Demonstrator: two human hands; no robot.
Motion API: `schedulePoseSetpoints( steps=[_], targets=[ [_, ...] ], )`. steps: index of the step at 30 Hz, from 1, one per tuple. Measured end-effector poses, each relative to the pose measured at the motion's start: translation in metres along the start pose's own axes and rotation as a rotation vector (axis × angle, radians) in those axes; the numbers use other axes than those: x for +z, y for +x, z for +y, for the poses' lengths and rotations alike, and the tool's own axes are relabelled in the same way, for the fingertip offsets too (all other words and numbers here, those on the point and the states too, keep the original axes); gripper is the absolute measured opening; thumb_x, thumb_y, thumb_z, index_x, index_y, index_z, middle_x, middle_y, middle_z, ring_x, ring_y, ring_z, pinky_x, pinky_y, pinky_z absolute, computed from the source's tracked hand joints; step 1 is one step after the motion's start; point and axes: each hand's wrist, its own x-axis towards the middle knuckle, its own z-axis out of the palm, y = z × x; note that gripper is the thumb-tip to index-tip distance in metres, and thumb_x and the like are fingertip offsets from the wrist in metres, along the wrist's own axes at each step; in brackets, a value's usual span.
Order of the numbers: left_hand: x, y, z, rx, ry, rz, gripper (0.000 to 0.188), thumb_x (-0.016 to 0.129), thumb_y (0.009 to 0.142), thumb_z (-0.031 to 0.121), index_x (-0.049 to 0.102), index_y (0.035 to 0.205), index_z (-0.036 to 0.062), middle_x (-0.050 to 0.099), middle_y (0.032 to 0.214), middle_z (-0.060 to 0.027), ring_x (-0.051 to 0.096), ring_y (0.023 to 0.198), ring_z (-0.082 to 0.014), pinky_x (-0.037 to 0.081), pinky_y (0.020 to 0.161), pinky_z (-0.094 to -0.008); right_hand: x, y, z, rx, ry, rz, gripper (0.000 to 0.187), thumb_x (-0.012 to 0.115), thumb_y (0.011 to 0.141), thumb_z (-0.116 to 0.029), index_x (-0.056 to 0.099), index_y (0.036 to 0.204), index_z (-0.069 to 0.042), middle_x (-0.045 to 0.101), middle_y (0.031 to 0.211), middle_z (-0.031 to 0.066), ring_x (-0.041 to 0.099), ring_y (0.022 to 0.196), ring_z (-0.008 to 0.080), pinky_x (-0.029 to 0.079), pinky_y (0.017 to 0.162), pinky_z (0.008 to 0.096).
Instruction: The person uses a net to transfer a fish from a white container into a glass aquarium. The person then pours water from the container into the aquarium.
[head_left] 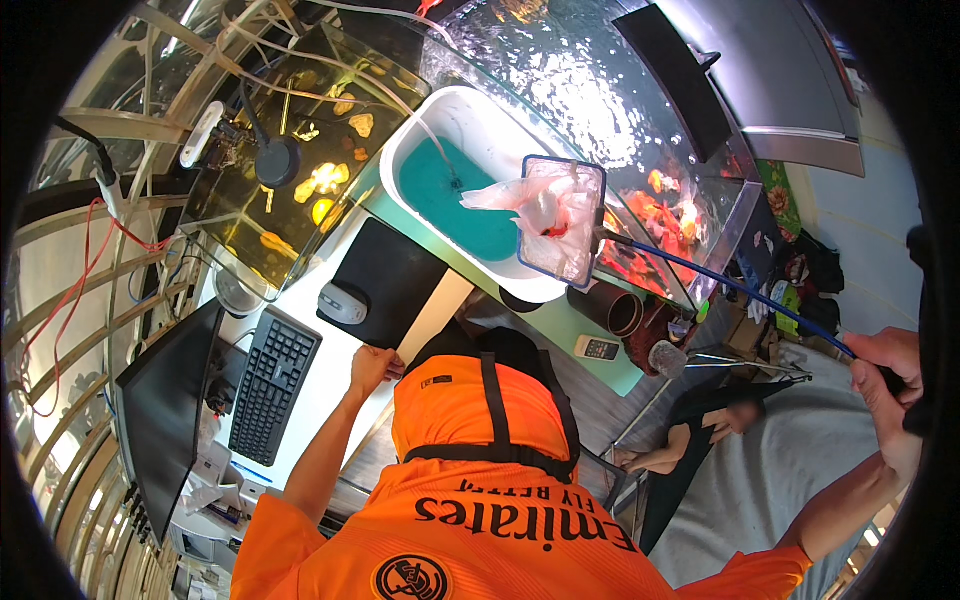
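My right hand [890,375], at the far right, is closed round the end of a long blue-handled fish net [563,270]. The net's rectangular frame hangs over the right end of a white tub [390,165] of teal water. Its pale mesh sags, with something small and red in it; a fold of mesh trails left above the water. At the white desk's [350,410] edge, my left hand [372,370] has its fingers curled together; I cannot make out whether they hold anything. A black mouse pad [395,270] and a grey mouse [342,303] are close by.
A tank of red-orange fish [655,235] stands right of the tub, an amber-lit tank [270,225] left. Nearby are a keyboard [275,385], a monitor [165,390], a remote control [597,347] and a brown cylindrical container [610,310]. Another person [690,440] is at the lower right.
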Motion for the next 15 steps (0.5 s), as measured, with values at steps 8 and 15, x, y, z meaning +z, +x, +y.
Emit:
schedulePoseSetpoints(
  steps=[8,15],
  targets=[
    [-0.0004,0.0025,-0.0030,-0.001,-0.012,-0.010,0.032,0.058,0.085,0.022,0.076,0.078,-0.0036,0.074,0.074,-0.0140,0.073,0.061,-0.0217,0.058,0.058,-0.0297,-0.0028,0.0021,-0.0019,-0.009,-0.035,0.009,0.022,0.069,0.089,0.002,0.069,0.111,0.001,0.060,0.072,0.0092,0.057,0.062,0.0151,0.042,0.058,0.0267],
    [-0.0002,0.0000,-0.0001,0.000,-0.009,-0.006,0.031,0.058,0.086,0.021,0.075,0.078,-0.0035,0.074,0.074,-0.0137,0.072,0.061,-0.0218,0.058,0.058,-0.0297,-0.0040,0.0041,-0.0062,-0.078,-0.152,0.000,0.021,0.071,0.088,0.001,0.070,0.109,0.001,0.061,0.074,0.0091,0.056,0.062,0.0147,0.042,0.058,0.0273]
  ],
)
